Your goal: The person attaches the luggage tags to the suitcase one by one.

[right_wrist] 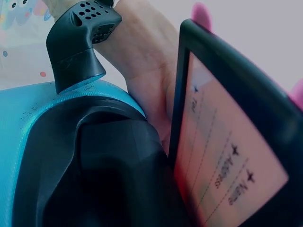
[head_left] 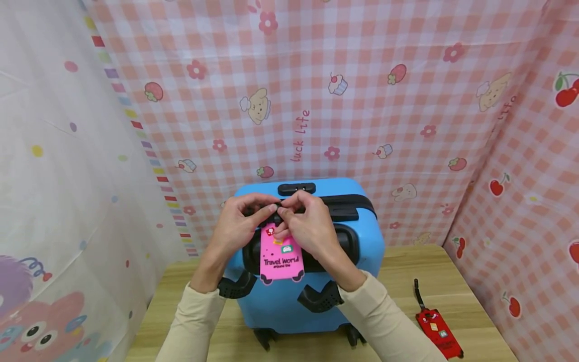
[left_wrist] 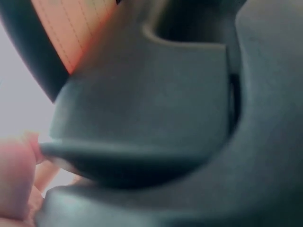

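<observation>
A pink luggage tag (head_left: 281, 254) with "Travel World" lettering hangs in front of the black handle area of a blue suitcase (head_left: 289, 301). Above the tag, the left hand (head_left: 236, 225) and right hand (head_left: 311, 224) meet, thumbs and forefingers pinching the tag's small black strap (head_left: 275, 215). Other right fingers rest against the tag's upper right part. In the right wrist view the tag's back shows a name and address card (right_wrist: 222, 156) in a black frame, beside the black handle (right_wrist: 118, 146). The left wrist view is filled by dark plastic, with blurred fingertips (left_wrist: 16, 177) at its left edge.
A red luggage tag (head_left: 438, 329) with a black strap lies on the wooden table (head_left: 407, 266) to the right of the suitcase. Patterned curtains hang behind and at both sides. The suitcase stands on black wheels, its combination lock (head_left: 296, 189) near the top.
</observation>
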Demonstrator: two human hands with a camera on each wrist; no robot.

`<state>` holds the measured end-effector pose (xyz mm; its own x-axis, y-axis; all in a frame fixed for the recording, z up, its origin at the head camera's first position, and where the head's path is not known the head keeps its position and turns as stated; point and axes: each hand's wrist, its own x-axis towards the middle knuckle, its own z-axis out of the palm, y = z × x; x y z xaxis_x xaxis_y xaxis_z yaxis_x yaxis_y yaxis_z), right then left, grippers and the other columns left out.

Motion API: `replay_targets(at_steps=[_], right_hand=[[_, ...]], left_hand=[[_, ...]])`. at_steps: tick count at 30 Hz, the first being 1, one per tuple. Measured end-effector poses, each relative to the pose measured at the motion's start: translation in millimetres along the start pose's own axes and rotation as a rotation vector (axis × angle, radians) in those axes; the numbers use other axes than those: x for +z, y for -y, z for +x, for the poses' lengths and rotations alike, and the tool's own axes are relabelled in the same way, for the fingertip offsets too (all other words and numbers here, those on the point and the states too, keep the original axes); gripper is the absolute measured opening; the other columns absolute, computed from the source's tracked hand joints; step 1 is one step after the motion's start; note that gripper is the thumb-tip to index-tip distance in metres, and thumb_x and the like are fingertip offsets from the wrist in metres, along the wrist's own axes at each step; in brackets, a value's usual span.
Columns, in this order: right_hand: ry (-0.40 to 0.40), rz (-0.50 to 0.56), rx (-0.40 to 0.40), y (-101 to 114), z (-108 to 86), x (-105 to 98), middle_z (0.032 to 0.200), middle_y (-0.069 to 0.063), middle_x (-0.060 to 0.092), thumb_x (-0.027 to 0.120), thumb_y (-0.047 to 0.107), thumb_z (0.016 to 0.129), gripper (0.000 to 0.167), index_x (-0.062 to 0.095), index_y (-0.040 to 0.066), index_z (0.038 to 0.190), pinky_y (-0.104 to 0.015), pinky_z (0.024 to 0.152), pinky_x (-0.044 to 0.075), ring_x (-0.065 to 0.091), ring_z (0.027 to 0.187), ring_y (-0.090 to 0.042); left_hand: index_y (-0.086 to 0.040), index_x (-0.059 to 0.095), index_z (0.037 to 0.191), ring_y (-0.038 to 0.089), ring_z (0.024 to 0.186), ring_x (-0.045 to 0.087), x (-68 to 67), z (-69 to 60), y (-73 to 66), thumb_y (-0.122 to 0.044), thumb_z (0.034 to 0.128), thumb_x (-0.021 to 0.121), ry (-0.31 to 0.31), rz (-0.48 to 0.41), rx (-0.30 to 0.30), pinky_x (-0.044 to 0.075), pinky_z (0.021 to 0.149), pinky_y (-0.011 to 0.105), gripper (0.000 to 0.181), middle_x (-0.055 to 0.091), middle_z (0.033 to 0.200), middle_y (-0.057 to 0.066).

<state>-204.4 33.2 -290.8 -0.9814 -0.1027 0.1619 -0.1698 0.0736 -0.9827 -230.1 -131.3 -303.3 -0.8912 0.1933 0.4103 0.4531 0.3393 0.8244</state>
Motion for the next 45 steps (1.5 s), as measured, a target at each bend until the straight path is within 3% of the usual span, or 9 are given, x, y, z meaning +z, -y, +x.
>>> replay_targets(at_steps=[11, 18, 22, 28, 33, 39, 45], right_hand=[[0.032, 0.004, 0.004, 0.3, -3.2, -3.9, 0.094, -0.017, 0.059, 0.059, 0.010, 0.100, 0.018, 0.063, 0.002, 0.115, -0.037, 0.061, 0.060, 0.070, 0.061, -0.019], [0.038, 0.031, 0.013, -1.6, -4.4, -4.9, 0.096, -0.016, 0.061, 0.059, 0.011, 0.100, 0.025, 0.064, 0.005, 0.123, -0.037, 0.063, 0.060, 0.069, 0.062, -0.018], [0.049, 0.042, -0.011, -1.6, -6.6, -6.4, 0.097, -0.017, 0.059, 0.059, 0.011, 0.100, 0.028, 0.063, 0.004, 0.126, -0.037, 0.063, 0.060, 0.068, 0.062, -0.018], [0.063, 0.068, -0.057, -2.2, -8.5, -12.6, 0.094, -0.018, 0.057, 0.058, 0.009, 0.099, 0.024, 0.064, 0.003, 0.121, -0.038, 0.062, 0.060, 0.066, 0.059, -0.019], [0.050, 0.070, -0.071, -1.9, -13.4, -23.2, 0.096, -0.020, 0.056, 0.057, 0.008, 0.100, 0.023, 0.062, 0.002, 0.121, -0.038, 0.064, 0.060, 0.066, 0.062, -0.020], [0.026, 0.045, -0.097, -5.0, -21.2, -43.1, 0.101, -0.022, 0.055, 0.058, 0.010, 0.100, 0.026, 0.061, 0.002, 0.124, -0.037, 0.065, 0.060, 0.065, 0.065, -0.023], [0.020, 0.011, -0.147, -10.7, -30.4, -66.5, 0.099, -0.025, 0.058, 0.058, 0.010, 0.100, 0.026, 0.061, -0.001, 0.123, -0.032, 0.058, 0.058, 0.061, 0.061, -0.020]], left_hand=[[-0.009, 0.077, 0.107, 0.017, 0.073, 0.063, 1.3, -2.6, 0.8, -0.017, 0.0938, 0.069, -0.028, 0.061, 0.079, 0.051, 0.065, 0.025, 0.017, 0.074, 0.089, 0.005], [-0.011, 0.073, 0.117, 0.017, 0.100, 0.063, 0.3, -7.9, -2.7, -0.018, 0.0968, 0.065, -0.015, 0.218, 0.120, 0.053, 0.087, 0.037, 0.023, 0.071, 0.108, 0.004], [-0.008, 0.071, 0.121, 0.022, 0.112, 0.062, -2.8, -12.3, -2.0, -0.017, 0.0971, 0.064, -0.013, 0.245, 0.127, 0.049, 0.099, 0.044, 0.027, 0.070, 0.117, 0.007], [-0.010, 0.071, 0.122, 0.027, 0.120, 0.060, -7.9, -18.7, 5.4, -0.018, 0.0975, 0.063, -0.002, 0.287, 0.144, 0.044, 0.105, 0.047, 0.027, 0.069, 0.123, 0.008], [-0.009, 0.070, 0.124, 0.033, 0.132, 0.051, -10.6, -25.2, 15.1, -0.019, 0.0983, 0.062, -0.007, 0.320, 0.195, 0.034, 0.113, 0.054, 0.029, 0.065, 0.131, 0.011], [-0.012, 0.063, 0.135, 0.031, 0.143, 0.039, -10.5, -33.4, 21.6, -0.024, 0.1004, 0.058, -0.002, 0.380, 0.170, 0.018, 0.118, 0.059, 0.037, 0.052, 0.147, 0.011], [-0.014, 0.060, 0.138, 0.029, 0.144, 0.036, -8.5, -35.0, 24.6, -0.025, 0.1019, 0.055, 0.001, 0.386, 0.169, 0.016, 0.119, 0.058, 0.038, 0.049, 0.150, 0.010]])
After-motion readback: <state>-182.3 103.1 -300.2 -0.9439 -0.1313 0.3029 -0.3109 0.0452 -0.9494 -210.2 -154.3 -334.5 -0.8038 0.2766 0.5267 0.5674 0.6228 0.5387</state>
